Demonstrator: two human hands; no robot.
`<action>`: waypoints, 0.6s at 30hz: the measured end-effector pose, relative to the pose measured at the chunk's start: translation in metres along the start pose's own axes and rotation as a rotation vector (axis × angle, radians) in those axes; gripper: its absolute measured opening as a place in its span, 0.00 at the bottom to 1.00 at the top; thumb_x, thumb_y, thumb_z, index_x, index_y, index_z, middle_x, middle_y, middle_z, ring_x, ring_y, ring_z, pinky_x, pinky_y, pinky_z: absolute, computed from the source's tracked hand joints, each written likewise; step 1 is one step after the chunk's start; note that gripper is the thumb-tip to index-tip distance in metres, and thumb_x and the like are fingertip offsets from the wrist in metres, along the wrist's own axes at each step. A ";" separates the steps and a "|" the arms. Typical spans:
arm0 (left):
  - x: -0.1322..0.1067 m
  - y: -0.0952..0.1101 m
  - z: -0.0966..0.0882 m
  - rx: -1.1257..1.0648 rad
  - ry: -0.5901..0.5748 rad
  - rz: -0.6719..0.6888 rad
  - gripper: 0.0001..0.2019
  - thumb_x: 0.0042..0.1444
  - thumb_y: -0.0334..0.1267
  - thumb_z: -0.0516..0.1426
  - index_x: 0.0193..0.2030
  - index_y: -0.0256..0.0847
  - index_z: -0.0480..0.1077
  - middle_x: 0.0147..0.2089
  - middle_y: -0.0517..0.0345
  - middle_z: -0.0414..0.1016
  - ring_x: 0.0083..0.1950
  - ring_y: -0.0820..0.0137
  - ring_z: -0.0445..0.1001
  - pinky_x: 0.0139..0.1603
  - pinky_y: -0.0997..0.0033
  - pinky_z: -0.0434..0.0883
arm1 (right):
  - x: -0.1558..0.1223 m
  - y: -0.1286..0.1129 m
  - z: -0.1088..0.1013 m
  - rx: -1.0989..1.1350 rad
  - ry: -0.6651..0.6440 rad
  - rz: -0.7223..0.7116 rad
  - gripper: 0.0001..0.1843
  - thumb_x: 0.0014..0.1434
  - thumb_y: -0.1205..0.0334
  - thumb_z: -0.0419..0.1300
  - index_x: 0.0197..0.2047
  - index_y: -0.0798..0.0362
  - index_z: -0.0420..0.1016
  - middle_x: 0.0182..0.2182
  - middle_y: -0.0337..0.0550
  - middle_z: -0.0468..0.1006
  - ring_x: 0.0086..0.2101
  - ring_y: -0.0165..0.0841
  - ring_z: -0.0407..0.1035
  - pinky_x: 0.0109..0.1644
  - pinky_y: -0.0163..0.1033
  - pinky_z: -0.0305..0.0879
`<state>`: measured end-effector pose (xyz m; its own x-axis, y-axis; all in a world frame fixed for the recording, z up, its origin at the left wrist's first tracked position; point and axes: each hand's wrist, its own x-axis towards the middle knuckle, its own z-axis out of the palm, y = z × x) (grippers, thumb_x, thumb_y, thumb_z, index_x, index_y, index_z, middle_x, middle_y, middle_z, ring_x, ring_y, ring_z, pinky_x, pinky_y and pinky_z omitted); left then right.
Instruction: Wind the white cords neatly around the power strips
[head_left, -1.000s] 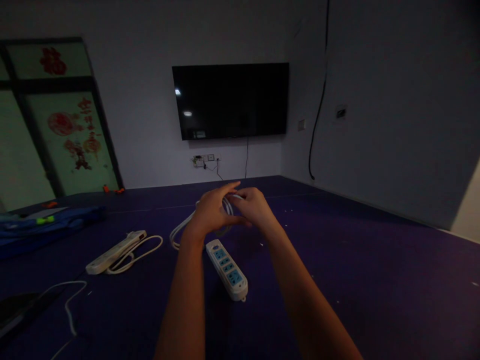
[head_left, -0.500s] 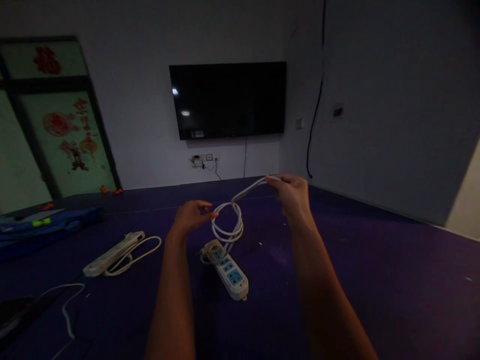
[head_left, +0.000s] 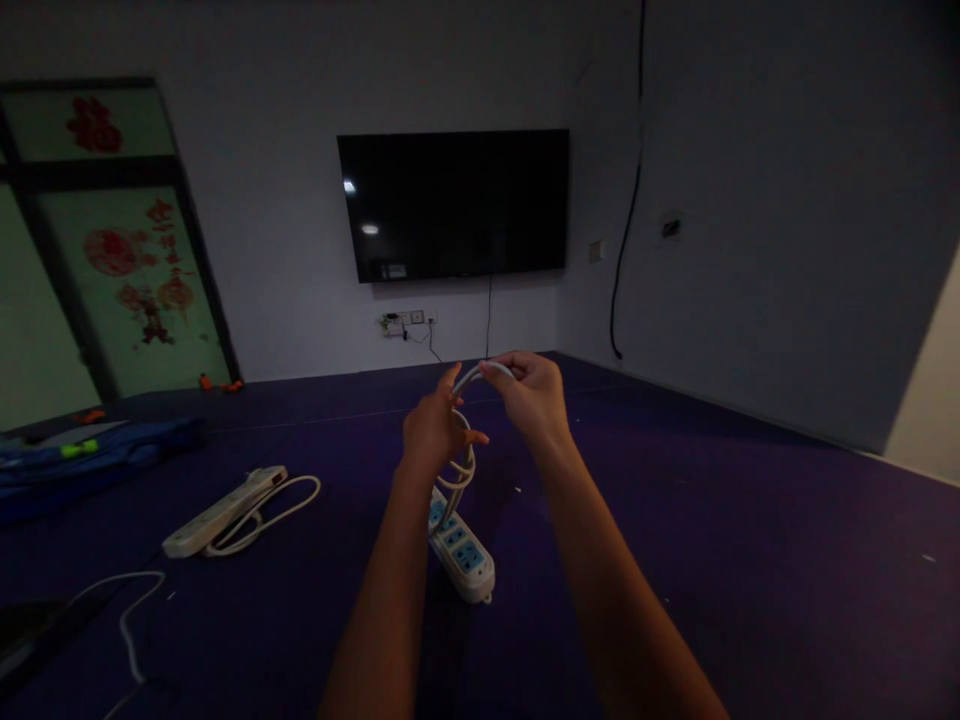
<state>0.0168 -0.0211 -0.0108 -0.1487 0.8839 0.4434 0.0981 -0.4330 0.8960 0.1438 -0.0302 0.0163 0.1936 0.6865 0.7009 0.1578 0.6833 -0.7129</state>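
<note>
A white power strip (head_left: 463, 556) with blue socket faces lies on the purple surface, its far end partly hidden behind my left hand. From it a looped white power cord (head_left: 466, 470) rises between my hands. My right hand (head_left: 534, 392) pinches the doubled cord between thumb and fingers at the top of its arc. Just left of it, my left hand (head_left: 435, 432) is beside the loops with thumb and fingers spread apart. Whether its fingers touch the cord is hard to make out.
A second white power strip (head_left: 225, 512) with its cord bundled lies to the left. Nearer is a loose white cable (head_left: 129, 632). Blue fabric (head_left: 142, 446) lies at the far left. A television (head_left: 457, 205) hangs on the wall ahead, and a black cable (head_left: 627, 235) hangs down at right.
My left hand has moved right and up to the cord loops. My right hand has come left with the cord, so the hands are closer together.
</note>
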 end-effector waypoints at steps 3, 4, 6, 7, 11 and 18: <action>0.005 -0.013 0.002 0.154 -0.027 0.034 0.29 0.26 0.24 0.70 0.40 0.48 0.73 0.34 0.59 0.73 0.58 0.57 0.64 0.59 0.63 0.57 | 0.000 -0.003 -0.005 0.038 0.111 -0.030 0.12 0.48 0.55 0.59 0.26 0.57 0.73 0.21 0.40 0.72 0.23 0.29 0.64 0.26 0.33 0.56; 0.007 -0.018 0.002 0.210 -0.034 0.054 0.28 0.25 0.24 0.69 0.38 0.48 0.73 0.35 0.59 0.73 0.57 0.57 0.65 0.58 0.64 0.57 | 0.001 -0.004 -0.007 0.045 0.148 -0.033 0.13 0.48 0.54 0.59 0.26 0.57 0.73 0.20 0.40 0.72 0.23 0.28 0.64 0.25 0.33 0.56; 0.011 -0.027 0.000 0.295 -0.044 0.066 0.23 0.25 0.25 0.69 0.33 0.47 0.74 0.35 0.59 0.73 0.54 0.57 0.66 0.56 0.64 0.59 | 0.002 -0.007 -0.013 0.055 0.206 -0.044 0.13 0.48 0.53 0.60 0.27 0.56 0.73 0.21 0.40 0.72 0.23 0.28 0.64 0.25 0.33 0.56; 0.013 -0.032 -0.002 0.319 -0.052 0.056 0.21 0.25 0.25 0.69 0.31 0.47 0.74 0.33 0.59 0.73 0.52 0.58 0.67 0.55 0.65 0.60 | 0.002 -0.009 -0.016 0.064 0.225 -0.055 0.13 0.48 0.53 0.60 0.27 0.56 0.73 0.21 0.40 0.72 0.24 0.28 0.64 0.24 0.33 0.56; 0.020 -0.052 -0.011 0.402 -0.111 -0.018 0.15 0.29 0.28 0.67 0.26 0.46 0.73 0.25 0.63 0.70 0.39 0.65 0.71 0.44 0.69 0.65 | -0.005 -0.026 -0.021 0.084 0.252 -0.125 0.11 0.48 0.54 0.61 0.26 0.55 0.74 0.21 0.40 0.72 0.24 0.29 0.65 0.24 0.33 0.58; 0.030 -0.066 -0.031 0.464 -0.087 -0.034 0.12 0.32 0.33 0.65 0.29 0.45 0.74 0.25 0.64 0.71 0.29 0.71 0.69 0.35 0.73 0.64 | -0.016 -0.045 -0.016 0.026 0.234 -0.247 0.08 0.48 0.58 0.61 0.24 0.54 0.75 0.24 0.41 0.76 0.28 0.32 0.69 0.30 0.36 0.64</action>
<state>-0.0245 0.0286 -0.0564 -0.0787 0.9164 0.3925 0.5272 -0.2959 0.7966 0.1493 -0.0759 0.0368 0.3705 0.4259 0.8255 0.2031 0.8301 -0.5194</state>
